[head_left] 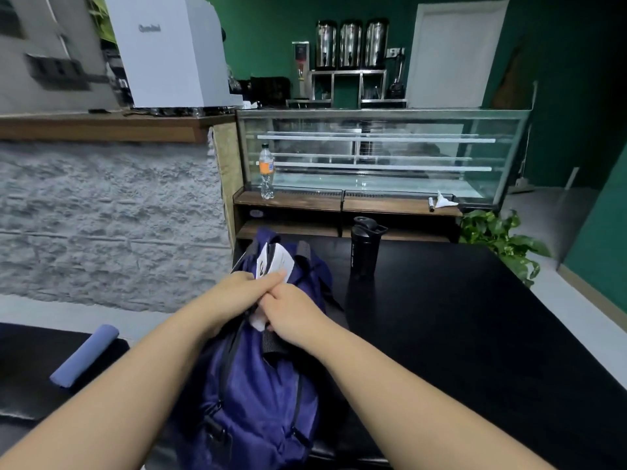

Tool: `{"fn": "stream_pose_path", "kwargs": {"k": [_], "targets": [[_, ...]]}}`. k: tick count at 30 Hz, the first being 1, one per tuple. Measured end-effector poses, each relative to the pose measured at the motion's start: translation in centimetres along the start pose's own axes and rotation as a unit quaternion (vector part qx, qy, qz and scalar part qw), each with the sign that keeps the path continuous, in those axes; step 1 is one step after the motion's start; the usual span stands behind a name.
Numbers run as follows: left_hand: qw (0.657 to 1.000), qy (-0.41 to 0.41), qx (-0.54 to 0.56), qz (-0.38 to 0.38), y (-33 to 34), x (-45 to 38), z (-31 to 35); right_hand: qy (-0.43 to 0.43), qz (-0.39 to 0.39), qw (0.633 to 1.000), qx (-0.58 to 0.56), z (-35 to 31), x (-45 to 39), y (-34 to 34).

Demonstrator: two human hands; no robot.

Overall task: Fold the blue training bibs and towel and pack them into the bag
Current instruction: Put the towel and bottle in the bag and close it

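A dark blue bag [261, 395] lies on the black table [458, 334] right in front of me, its top end pointing away. My left hand [234, 293] and my right hand [291, 310] meet at the bag's upper opening, fingers curled and gripping the bag's edge and strap there. A white tag [276, 261] sticks up just beyond my hands, and a bit of white shows between them. A rolled blue cloth [84, 356] lies on a dark seat to the left, apart from the bag. What is inside the bag is hidden.
A black shaker bottle [364, 247] stands on the table just right of the bag's far end. Behind are a glass display case [383, 154], a plastic bottle [267, 171] on its shelf, and a potted plant [498, 237] at the right.
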State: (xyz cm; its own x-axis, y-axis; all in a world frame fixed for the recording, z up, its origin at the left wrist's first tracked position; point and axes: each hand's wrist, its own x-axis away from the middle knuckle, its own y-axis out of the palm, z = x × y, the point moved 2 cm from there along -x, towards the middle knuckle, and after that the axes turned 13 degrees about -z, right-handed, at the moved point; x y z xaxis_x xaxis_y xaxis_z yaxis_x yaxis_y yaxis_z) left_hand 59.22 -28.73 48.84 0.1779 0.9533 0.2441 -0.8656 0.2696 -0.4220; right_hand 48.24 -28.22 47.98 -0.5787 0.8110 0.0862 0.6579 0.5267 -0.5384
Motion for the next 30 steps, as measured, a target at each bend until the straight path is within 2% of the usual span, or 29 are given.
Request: {"fn": "stream_pose_path", "kwargs": {"k": [2, 5, 9, 13, 17, 21, 25, 30], "targets": [[0.998, -0.029, -0.025, 0.051, -0.1, -0.5, -0.6, -0.012, -0.025, 0.998, 0.05, 1.0, 0.4, 0.5], [0.98, -0.068, -0.151, 0.108, -0.1, -1.4, -1.3, -0.009, -0.035, 0.998, 0.044, 2.6, 1.1, 1.0], [0.957, -0.054, -0.253, 0.133, -0.7, -1.7, -1.3, 0.002, 0.036, 0.999, 0.031, 4.6, 3.0, -1.8], [0.936, -0.01, -0.307, 0.172, -3.6, 0.1, 1.7, 0.042, 0.108, 0.993, 0.029, 6.7, 6.2, -6.8], [0.921, 0.065, -0.354, 0.15, -4.3, 1.1, 4.8, 0.086, 0.146, 0.985, 0.03, 8.1, 9.0, -10.1], [0.898, 0.108, -0.415, 0.093, -3.0, 1.3, 6.5, 0.073, 0.144, 0.986, 0.034, 8.1, 10.6, -11.3], [0.901, 0.173, -0.388, 0.082, -2.7, 1.3, 7.6, 0.073, 0.147, 0.986, 0.012, 8.2, 11.2, -12.0], [0.901, 0.22, -0.359, 0.105, -1.2, -0.4, 8.4, 0.069, 0.104, 0.992, 0.024, 10.0, 10.7, -11.2]]}}
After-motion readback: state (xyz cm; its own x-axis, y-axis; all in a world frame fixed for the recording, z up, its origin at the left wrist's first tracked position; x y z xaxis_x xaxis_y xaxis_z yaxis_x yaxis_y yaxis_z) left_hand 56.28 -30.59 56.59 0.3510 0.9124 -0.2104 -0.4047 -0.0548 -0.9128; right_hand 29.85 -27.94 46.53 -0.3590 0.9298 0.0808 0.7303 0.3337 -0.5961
